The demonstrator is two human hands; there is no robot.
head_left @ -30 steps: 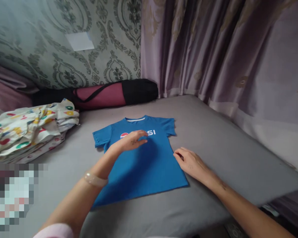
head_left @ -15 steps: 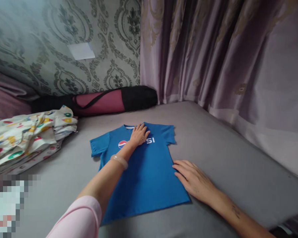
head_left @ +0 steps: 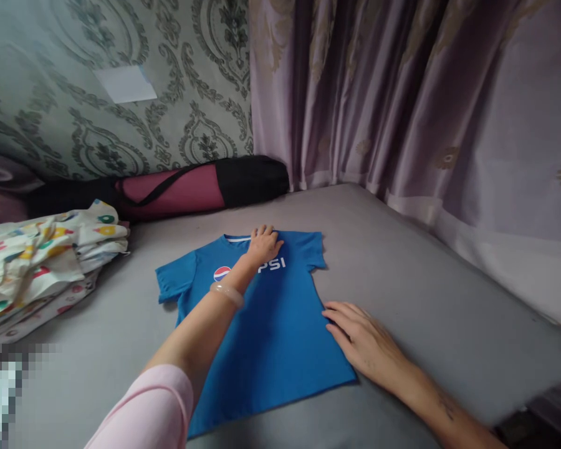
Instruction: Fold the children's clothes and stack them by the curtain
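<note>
A blue short-sleeved T-shirt (head_left: 271,337) lies spread out, front up, with a round red, white and blue logo and white letters across the chest. My left hand (head_left: 263,243) rests on it at the collar, fingers apart and slightly bent over the neckline near the right shoulder seam. The left forearm, with a pale bangle (head_left: 227,294), crosses the shirt and covers part of the lettering. Beside the shirt's right side edge, my right hand (head_left: 362,337) lies with fingers extended, the fingertips touching the hem side of the fabric.
The shirt is on a grey bed surface (head_left: 425,299). A pile of folded patterned clothes (head_left: 51,262) stands at left. Along the wall lies a long black and maroon bag (head_left: 177,190). Purple curtains (head_left: 378,93) hang at back and right.
My left hand has slid slightly up to the collar, its fingers now more bent, uncovering another letter. My right hand stays at the shirt's side. The view has shifted a little.
</note>
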